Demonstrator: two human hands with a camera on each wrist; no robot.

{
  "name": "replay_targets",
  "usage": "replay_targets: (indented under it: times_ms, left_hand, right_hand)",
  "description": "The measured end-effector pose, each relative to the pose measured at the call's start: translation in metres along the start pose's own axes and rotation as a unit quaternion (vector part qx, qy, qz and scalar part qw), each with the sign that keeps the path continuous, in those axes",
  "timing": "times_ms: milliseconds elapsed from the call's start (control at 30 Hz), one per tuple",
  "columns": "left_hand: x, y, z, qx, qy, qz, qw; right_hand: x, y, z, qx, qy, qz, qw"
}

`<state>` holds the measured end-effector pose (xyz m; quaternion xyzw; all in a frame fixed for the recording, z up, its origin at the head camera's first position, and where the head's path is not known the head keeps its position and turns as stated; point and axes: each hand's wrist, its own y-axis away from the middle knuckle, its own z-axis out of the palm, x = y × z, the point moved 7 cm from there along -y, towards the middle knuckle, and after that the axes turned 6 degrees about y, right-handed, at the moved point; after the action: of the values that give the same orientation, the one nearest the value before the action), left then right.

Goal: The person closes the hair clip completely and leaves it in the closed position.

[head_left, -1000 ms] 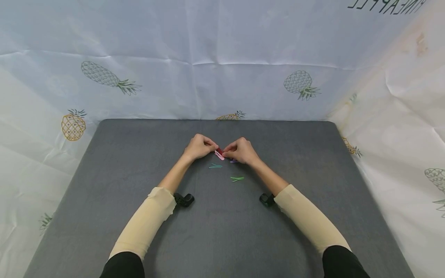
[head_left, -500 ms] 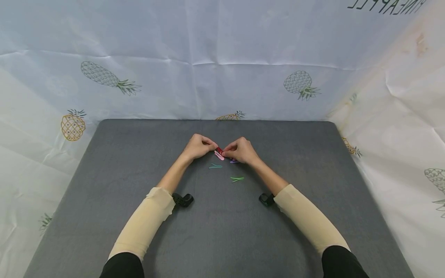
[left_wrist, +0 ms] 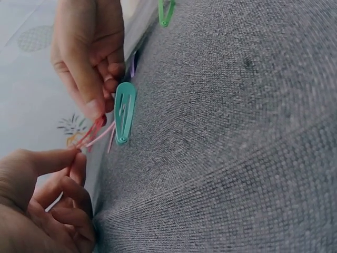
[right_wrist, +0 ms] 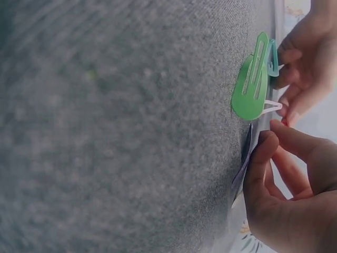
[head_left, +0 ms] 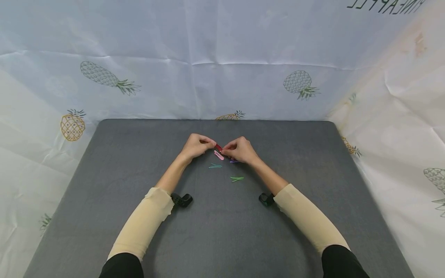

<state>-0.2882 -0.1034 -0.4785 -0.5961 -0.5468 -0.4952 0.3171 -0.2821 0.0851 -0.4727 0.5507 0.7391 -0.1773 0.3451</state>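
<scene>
Fingers: left hand (head_left: pixel 199 147), right hand (head_left: pixel 241 151) pinched red clip (head_left: pixel 218 148) beyond pink clip (head_left: pixel 219 155).
Teal clip (head_left: pixel 215 166): lay nearer than pink clip, seemingly done.
Red clip: seemed unfinished.

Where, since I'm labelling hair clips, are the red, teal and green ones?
Red clip (head_left: pixel 218 148), head view: its exposed middle.
Teal clip (left_wrist: pixel 118 113), left wrist view: one side arm.
Green clip (right_wrist: pixel 252 84), right wrist view: strip between its slots.

Black sleeves (head_left: pixel 121 265), cream forearm covers (head_left: pixel 140 224), black wrist cameras (head_left: pixel 182 200).
</scene>
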Motion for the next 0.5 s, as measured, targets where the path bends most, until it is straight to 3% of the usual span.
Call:
replay_targets:
  times_ms: [500]
  left_hand:
    - [0.0007, -0.0002, -0.0011, 0.012, 0.005, 0.002, 0.9999]
  right_hand:
    - [-0.0041, -0.0037, -0.0061, 0.001, -0.014, -0.001, 1.000]
